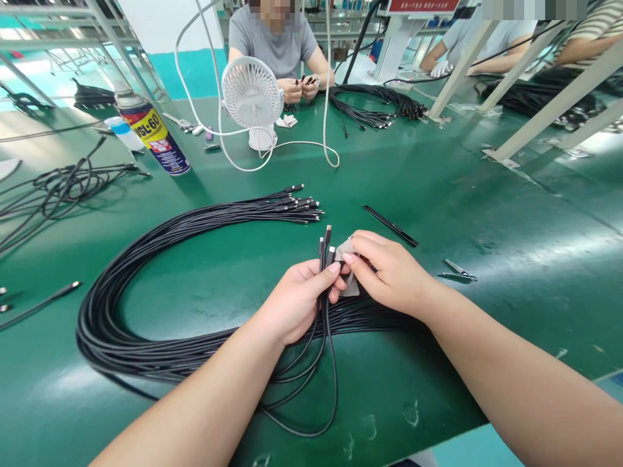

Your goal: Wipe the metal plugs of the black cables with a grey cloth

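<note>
So both hands are busy just right of center frame. Left hand (302, 296) has its thumb clamped over a few black cables (331, 255), metal-tipped plugs poking up past the fingers and the cords looping down toward the bottom middle. Right hand (389, 269) is pinching a gray cloth (351, 286) between thumb and fingers, right beside those plugs. Part of the cloth hides behind the fingers, so can't tell if it's wrapped around a plug.

Below and behind the hands runs a fat cable bundle (100, 318), bending in a big U through the left half of the frame, its plug ends fanned out above the left hand. A thin black stick-like tool (389, 225) lies up and right of the hands, and a little metal tool (457, 275) sits farther right. All of it's on a green tabletop (209, 279).

Farther out: one loose cable (43, 306) at the left edge, messy cables (73, 181) above that, a tilted-looking spray can (156, 136) upper left, a white fan (250, 94) top center with a white cord looping around it. Behind the fan there's a person in a gray shirt (267, 39), both hands on something small, with another cable coil (374, 100) just to the right.
</note>
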The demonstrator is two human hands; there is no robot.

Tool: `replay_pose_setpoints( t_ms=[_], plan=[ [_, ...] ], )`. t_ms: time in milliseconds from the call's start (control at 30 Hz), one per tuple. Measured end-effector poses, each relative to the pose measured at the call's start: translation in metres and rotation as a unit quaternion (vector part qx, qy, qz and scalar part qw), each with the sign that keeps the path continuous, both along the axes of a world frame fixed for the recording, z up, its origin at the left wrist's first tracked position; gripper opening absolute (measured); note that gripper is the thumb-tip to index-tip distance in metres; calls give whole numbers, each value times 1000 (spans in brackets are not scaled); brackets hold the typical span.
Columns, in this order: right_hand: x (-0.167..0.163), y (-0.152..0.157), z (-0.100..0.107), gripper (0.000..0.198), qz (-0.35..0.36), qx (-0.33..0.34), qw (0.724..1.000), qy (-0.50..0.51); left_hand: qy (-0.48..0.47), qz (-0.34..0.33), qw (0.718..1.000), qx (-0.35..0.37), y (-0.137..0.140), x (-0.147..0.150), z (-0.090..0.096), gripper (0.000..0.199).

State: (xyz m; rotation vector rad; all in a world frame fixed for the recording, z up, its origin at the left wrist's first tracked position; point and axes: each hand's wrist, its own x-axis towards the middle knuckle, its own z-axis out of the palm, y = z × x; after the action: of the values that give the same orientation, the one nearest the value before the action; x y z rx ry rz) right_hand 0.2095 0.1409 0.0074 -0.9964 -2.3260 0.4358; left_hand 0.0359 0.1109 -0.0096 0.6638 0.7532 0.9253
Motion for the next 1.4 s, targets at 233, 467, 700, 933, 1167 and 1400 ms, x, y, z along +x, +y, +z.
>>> replay_pose_setpoints(
  t_ms=[233, 467, 700, 933, 1167, 1400],
  plan=[
    [-1, -1, -1, 21, -8, 21, 1000, 0, 2, -2, 1000, 0, 0, 0, 0, 27],
    [-1, -1, -1, 20, -12, 19, 1000, -6, 5, 1, 1000, -5, -1, 0, 2, 28],
    [-1, 0, -1, 21, -9, 15, 1000, -2, 4, 3, 1000, -7, 0, 0, 2, 29],
    [-1, -2, 0, 21, -8, 4, 1000, -4, 6, 0, 1000, -4, -1, 0, 1, 27],
    [0, -2, 1, 20, -7, -8, 1000, -9, 3, 1, 1000, -4, 0, 0, 2, 26],
    [1, -1, -1, 19, -6, -14, 1000, -8, 7, 1, 1000, -3, 0, 0, 2, 27]
  ],
)
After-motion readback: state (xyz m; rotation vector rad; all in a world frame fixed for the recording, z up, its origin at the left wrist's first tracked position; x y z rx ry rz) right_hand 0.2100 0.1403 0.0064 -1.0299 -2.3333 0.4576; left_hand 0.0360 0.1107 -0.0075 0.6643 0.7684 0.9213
